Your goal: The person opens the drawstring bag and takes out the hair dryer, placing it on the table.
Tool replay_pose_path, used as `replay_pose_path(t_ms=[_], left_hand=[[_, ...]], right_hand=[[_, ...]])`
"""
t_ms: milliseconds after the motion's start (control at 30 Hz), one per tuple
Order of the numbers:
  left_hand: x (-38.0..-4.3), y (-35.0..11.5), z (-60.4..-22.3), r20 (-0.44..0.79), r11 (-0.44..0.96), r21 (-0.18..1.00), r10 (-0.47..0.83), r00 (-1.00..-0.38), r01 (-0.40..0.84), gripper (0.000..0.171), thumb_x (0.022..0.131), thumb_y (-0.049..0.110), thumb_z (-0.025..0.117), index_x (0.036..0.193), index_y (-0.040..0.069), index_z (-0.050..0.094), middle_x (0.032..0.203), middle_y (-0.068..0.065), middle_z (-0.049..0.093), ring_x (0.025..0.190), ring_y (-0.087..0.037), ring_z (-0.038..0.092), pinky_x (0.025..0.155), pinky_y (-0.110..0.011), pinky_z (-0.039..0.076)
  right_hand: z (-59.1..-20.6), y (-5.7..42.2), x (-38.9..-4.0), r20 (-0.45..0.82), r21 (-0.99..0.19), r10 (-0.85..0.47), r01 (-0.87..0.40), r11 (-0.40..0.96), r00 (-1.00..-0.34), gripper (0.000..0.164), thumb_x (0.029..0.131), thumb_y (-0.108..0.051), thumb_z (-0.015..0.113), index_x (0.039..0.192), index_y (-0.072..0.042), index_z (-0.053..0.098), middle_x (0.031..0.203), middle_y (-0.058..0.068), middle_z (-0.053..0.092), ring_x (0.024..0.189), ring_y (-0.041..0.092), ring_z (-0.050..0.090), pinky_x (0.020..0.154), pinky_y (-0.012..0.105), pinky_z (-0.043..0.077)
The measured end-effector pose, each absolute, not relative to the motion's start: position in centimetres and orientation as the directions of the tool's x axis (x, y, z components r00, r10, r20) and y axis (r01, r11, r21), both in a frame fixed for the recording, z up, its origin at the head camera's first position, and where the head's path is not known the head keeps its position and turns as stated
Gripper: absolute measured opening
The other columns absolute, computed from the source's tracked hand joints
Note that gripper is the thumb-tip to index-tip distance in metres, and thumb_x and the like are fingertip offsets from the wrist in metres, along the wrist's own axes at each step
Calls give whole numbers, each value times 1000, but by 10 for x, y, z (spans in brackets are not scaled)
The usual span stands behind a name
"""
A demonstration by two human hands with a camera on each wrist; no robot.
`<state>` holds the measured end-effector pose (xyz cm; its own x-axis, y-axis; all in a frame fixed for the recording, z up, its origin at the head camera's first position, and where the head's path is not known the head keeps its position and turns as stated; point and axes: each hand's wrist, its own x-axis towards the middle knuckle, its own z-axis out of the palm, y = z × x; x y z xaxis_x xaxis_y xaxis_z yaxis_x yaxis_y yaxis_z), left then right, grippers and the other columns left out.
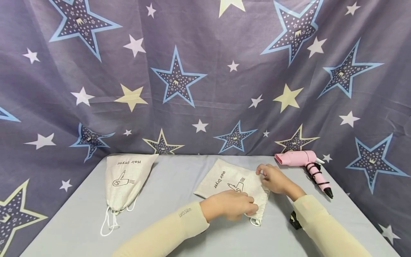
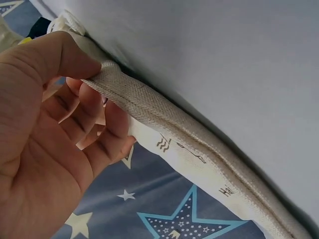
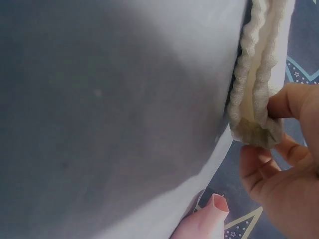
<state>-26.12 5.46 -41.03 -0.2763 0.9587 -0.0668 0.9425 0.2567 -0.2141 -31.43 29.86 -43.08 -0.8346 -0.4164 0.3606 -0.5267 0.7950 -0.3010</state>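
Note:
A cream drawstring bag (image 1: 221, 176), printed "Hair Dryer" with a dryer drawing, lies on the table between both hands. My left hand (image 1: 229, 205) pinches its near side edge between thumb and fingers, close to the mouth; the left wrist view shows the bag's seam (image 2: 169, 127) running away from the thumb. At the far corner of the mouth, my right hand (image 1: 273, 178) pinches the cloth. In the right wrist view the gathered mouth (image 3: 254, 89) shows a narrow gap. A white cord loop (image 1: 255, 222) hangs out at the near corner.
At the table's left lies a second drawstring bag (image 1: 126, 182), its white cords (image 1: 109, 225) trailing forward. A pink hair dryer (image 1: 298, 158), cord wrapped round its handle, lies at the back right. Under the right wrist is a small black item (image 1: 294, 220). Star-patterned cloth (image 1: 205, 89) stands behind.

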Motion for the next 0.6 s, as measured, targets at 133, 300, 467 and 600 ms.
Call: replay_pose_path(t_ms=[133, 300, 467, 600], left_hand=[[-263, 57, -410, -79, 248, -207, 960, -269, 947, 33, 81, 9, 78, 94, 27, 54, 88, 14, 49, 79, -5, 49, 65, -17, 41], [-265, 63, -407, -96, 237, -214, 960, -262, 948, 32, 81, 6, 76, 93, 27, 54, 88, 13, 49, 78, -6, 49, 65, -19, 41], [-270, 69, -408, -89, 231, -221, 963, -255, 947, 30, 82, 5, 75, 93, 27, 56, 88, 13, 51, 79, -6, 51, 65, -19, 42], [-274, 74, -409, -78, 233, -208, 964, -253, 950, 28, 84, 8, 75, 92, 26, 56, 88, 14, 52, 80, -6, 51, 66, -20, 42]], right_hand=[[-429, 300, -312, 380, -286, -426, -542, 790, -821, 30, 77, 5, 65, 102, -10, 62, 86, 6, 56, 79, 21, 50, 73, 43, 45], [-428, 305, -308, 391, -266, -425, -543, 797, -816, 29, 78, 6, 65, 102, -10, 62, 88, 7, 58, 80, 20, 50, 77, 46, 43], [-427, 311, -306, 401, -256, -413, -532, 807, -818, 29, 77, 7, 65, 100, -10, 62, 88, 8, 59, 82, 22, 53, 82, 52, 42], [-425, 317, -305, 400, -266, -391, -513, 816, -829, 28, 77, 7, 65, 100, -9, 62, 88, 9, 59, 83, 24, 53, 83, 54, 41]])
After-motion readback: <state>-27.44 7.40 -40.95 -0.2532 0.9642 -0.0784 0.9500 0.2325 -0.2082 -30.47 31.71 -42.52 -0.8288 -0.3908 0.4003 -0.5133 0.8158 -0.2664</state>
